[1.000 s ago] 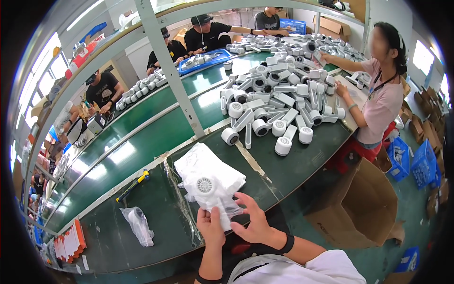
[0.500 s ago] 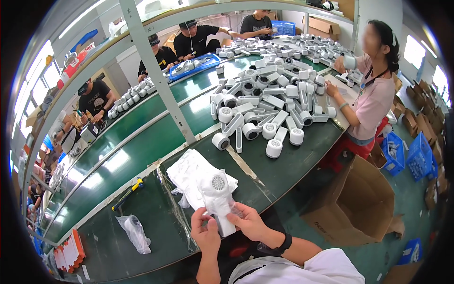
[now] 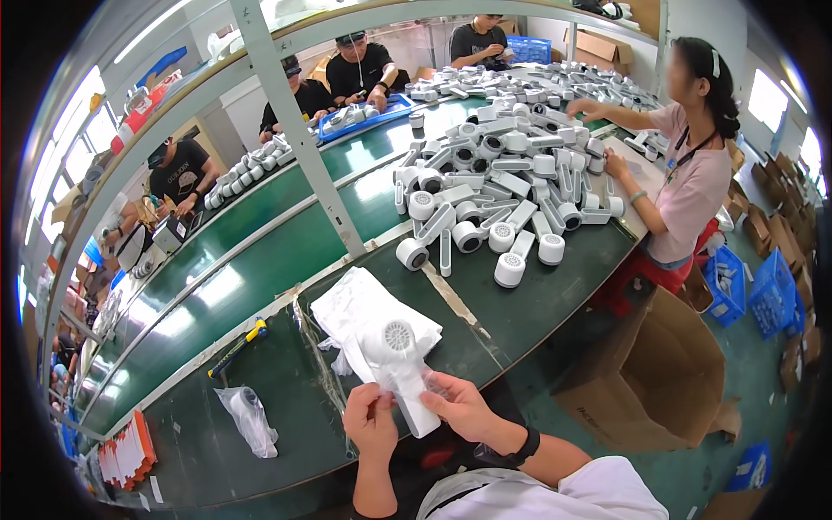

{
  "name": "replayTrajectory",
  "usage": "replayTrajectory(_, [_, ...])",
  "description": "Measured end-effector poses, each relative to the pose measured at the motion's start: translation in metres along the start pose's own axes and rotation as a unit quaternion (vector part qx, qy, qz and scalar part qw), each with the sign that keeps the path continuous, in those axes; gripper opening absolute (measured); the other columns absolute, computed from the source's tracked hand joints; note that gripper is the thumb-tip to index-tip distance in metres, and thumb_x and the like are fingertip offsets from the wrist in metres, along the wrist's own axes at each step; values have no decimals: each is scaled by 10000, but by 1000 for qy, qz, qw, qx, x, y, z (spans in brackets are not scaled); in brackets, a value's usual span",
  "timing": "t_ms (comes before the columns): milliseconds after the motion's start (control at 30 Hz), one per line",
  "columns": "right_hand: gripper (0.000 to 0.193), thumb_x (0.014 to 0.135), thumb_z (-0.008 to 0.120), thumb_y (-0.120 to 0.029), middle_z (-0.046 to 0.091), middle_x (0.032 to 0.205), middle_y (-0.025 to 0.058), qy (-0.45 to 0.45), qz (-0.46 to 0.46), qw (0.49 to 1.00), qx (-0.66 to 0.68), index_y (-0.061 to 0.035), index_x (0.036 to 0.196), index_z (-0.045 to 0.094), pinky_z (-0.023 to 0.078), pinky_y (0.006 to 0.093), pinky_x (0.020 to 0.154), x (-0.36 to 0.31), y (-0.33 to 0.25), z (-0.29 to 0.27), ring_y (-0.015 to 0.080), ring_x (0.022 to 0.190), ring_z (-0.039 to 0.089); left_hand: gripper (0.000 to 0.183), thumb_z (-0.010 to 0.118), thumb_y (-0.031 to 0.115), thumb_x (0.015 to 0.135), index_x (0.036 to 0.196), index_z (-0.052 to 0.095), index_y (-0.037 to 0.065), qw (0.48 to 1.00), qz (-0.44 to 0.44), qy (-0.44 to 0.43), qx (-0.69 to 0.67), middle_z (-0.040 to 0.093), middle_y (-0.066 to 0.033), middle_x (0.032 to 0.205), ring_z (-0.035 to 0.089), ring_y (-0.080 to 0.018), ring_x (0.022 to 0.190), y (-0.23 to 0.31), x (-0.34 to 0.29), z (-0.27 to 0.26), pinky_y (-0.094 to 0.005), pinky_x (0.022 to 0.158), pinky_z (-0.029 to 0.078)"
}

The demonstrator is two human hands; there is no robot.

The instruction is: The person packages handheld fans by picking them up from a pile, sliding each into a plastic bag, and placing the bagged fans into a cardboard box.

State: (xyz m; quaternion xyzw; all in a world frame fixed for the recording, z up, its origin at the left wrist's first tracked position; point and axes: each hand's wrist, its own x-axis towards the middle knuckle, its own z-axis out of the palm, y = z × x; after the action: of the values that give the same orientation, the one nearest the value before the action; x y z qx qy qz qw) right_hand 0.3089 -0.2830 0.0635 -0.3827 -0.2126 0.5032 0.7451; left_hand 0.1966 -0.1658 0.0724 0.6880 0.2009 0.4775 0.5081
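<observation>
A white handheld device with a round vented head (image 3: 398, 336) and a flat handle lies before me, partly covered by a clear plastic bag (image 3: 400, 376). My left hand (image 3: 373, 419) pinches the bag's edge to the left of the handle. On the other side, my right hand (image 3: 461, 406) is closed on the bag at the handle, thumb on top. Beneath the head is a stack of flat white bags (image 3: 345, 300). To the left, another device in a clear bag (image 3: 248, 421) rests on the dark green table (image 3: 299, 416).
A large pile of white devices (image 3: 494, 173) covers the table ahead. Left lies a yellow-and-dark-handled tool (image 3: 238, 348), beyond it orange-and-white pieces (image 3: 127, 452). A metal post (image 3: 299, 139) rises ahead. An open carton (image 3: 650, 381) stands right, near a co-worker (image 3: 693, 165) in pink.
My left hand has shifted slightly left, drawing the bag's edge outward. The co-worker in pink has put down the device held up earlier and now stretches an arm over the pile.
</observation>
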Motion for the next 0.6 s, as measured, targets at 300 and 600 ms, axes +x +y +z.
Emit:
replayTrajectory(300, [430, 996, 549, -92, 611, 1224, 68, 51, -57, 995, 60, 19, 1398, 441, 503, 275, 915, 1, 5, 11, 114, 1058, 604, 141, 593, -81, 840, 965, 640, -37, 978, 82, 51, 183, 657, -111, 907, 629, -154, 746, -11, -12, 5, -275, 657, 512])
replayTrajectory(600, [390, 994, 543, -84, 644, 1198, 93, 139, -128, 982, -22, 43, 1357, 485, 520, 269, 882, 6, 2, 22, 126, 1017, 632, 174, 590, -90, 765, 913, 659, -31, 938, 261, 58, 222, 654, -176, 843, 647, -307, 692, 2, -16, 9, -328, 631, 526])
